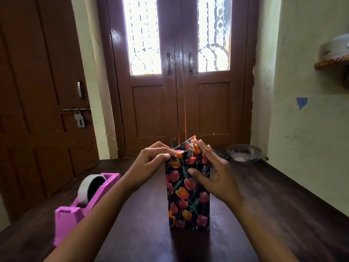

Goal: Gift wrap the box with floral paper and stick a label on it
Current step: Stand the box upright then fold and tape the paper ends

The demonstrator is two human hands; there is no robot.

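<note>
I have the box (188,195) standing on end on the table (273,214), its long sides already covered in floral paper (186,154). Upright like this, the unfinished end faces up at me, where I can fold it.

At the top of the box on the left, my left hand (151,161) has its fingers curled, pinching the paper at that corner. I judge this holds the fold down while the other side is worked.

On the right of the box, my right hand (211,173) lies with straight fingers flat against the paper that stands up past the top edge, and the thumb rests on the near face. It grips nothing. It presses the flap inward and steadies the box so it does not tip. One point of paper sticks up behind the box top, not yet folded down.

The tape dispenser (83,207) sits to the left of the box and nearer to me, well apart from it but within reach of my left arm, for sealing the end once the flaps lie flat. A bowl (244,153) sits behind the box to the right; I cannot make out what it holds. A door (181,91) stands beyond the box.

I see no label anywhere, so that step is not yet begun.
</note>
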